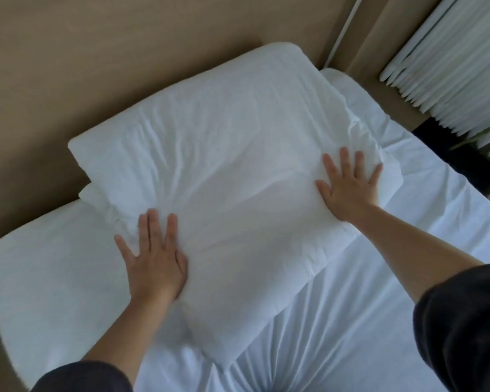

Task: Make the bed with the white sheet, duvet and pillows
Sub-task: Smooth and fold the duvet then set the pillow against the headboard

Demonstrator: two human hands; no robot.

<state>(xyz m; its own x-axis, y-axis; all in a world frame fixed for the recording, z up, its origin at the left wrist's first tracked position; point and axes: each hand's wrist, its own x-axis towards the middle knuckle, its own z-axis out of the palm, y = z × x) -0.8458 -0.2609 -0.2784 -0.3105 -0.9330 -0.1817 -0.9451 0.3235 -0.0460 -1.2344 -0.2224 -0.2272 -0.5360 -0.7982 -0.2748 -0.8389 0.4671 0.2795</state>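
Note:
A large white pillow lies at the head of the bed, its far edge against the beige wall. My left hand presses flat on the pillow's near left part, fingers straight and spread. On the pillow's right end my right hand presses flat as well, fingers spread. The white sheet covers the mattress, wrinkled below the pillow. Under the pillow's right end a second layer of white fabric shows; I cannot tell whether it is another pillow.
The beige wall runs along the head of the bed. White pleated curtains hang at the upper right above a dark gap beside the bed. A white cord or rod runs down the wall.

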